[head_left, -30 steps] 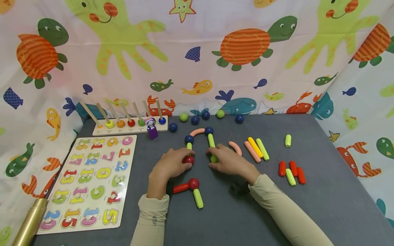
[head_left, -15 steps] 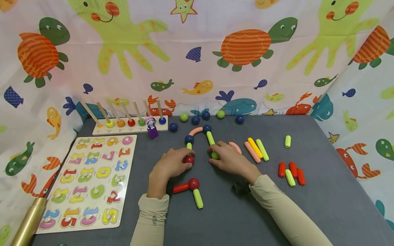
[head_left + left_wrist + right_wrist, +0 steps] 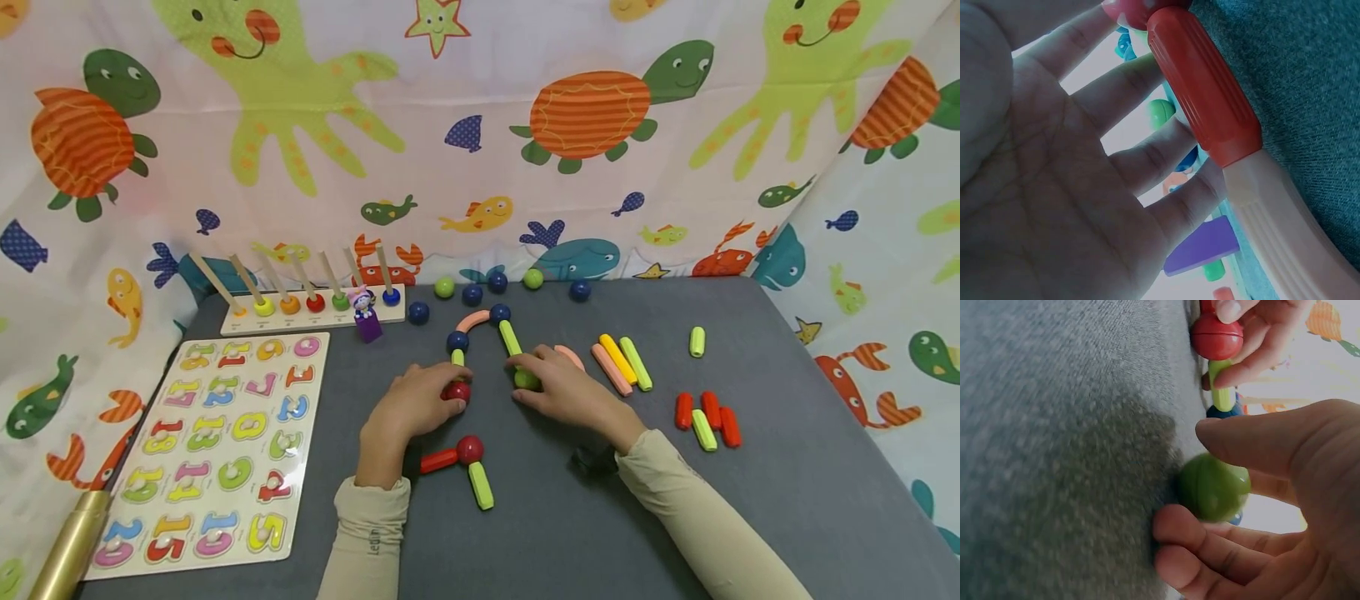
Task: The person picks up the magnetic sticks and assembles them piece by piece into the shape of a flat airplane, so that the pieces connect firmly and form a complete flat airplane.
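Note:
An arch of toy pieces lies mid-table: a short green rod [image 3: 457, 357], a blue ball [image 3: 457, 340], a pink curved piece [image 3: 474, 319], another blue ball [image 3: 499, 313] and a long green rod [image 3: 510, 337]. My left hand [image 3: 444, 388] pinches the red ball [image 3: 456, 392] at the arch's left foot. In the right wrist view that red ball [image 3: 1216, 337] sits under the short green rod [image 3: 1222, 390]. My right hand [image 3: 537, 375] holds the green ball [image 3: 525, 380] at the right foot, and there the green ball [image 3: 1213, 487] sits between thumb and fingers.
A red ball with a red and a green rod [image 3: 468, 462] lies near me. Loose rods [image 3: 622, 362] and red rods [image 3: 705, 412] lie to the right, several balls [image 3: 487, 287] at the back. On the left are a number puzzle board [image 3: 225, 442], a peg board [image 3: 315, 308] and a purple figure [image 3: 367, 317].
My right hand has shifted the green ball slightly away from me. My left hand keeps its hold on the red ball in the same place.

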### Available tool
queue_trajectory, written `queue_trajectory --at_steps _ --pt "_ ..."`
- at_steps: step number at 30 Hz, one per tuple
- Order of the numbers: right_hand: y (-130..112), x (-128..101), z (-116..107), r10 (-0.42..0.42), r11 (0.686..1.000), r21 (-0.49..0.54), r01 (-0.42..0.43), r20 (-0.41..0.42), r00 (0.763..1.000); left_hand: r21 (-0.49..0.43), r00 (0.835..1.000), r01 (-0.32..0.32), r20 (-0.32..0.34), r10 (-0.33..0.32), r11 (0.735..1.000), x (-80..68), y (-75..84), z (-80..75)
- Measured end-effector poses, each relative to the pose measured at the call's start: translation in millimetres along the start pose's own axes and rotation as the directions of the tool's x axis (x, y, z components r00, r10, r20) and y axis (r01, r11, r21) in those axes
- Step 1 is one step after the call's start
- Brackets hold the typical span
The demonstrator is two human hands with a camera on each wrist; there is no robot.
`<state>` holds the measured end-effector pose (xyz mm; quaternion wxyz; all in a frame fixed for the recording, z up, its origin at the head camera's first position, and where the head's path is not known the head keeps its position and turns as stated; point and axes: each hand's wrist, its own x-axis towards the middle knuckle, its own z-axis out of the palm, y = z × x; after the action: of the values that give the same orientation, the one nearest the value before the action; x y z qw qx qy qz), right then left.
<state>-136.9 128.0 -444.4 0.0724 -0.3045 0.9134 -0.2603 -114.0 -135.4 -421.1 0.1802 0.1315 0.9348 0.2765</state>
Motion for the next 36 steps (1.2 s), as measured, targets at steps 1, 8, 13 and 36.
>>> queue_trajectory --at_steps 1,8,13,36 --pt "0 -2 -2 -0.006 1.000 0.005 0.006 -0.007 1.000 0.002 1.000 -0.002 -0.002 0.002 1.000 -0.2 -0.1 0.1" --pt "5 -17 -14 0.005 1.000 0.018 -0.004 -0.086 0.996 0.016 1.000 -0.013 -0.017 0.013 1.000 -0.9 -3.2 1.7" --pt "14 -18 -20 0.036 0.996 -0.069 -0.053 -0.226 0.974 0.008 1.000 -0.010 -0.014 0.010 1.000 -1.3 -3.7 1.5" --pt "62 -144 -81 0.390 0.900 -0.135 -0.415 -0.174 0.904 0.002 0.999 -0.030 0.012 0.030 1.000 -4.1 -0.6 -1.7"
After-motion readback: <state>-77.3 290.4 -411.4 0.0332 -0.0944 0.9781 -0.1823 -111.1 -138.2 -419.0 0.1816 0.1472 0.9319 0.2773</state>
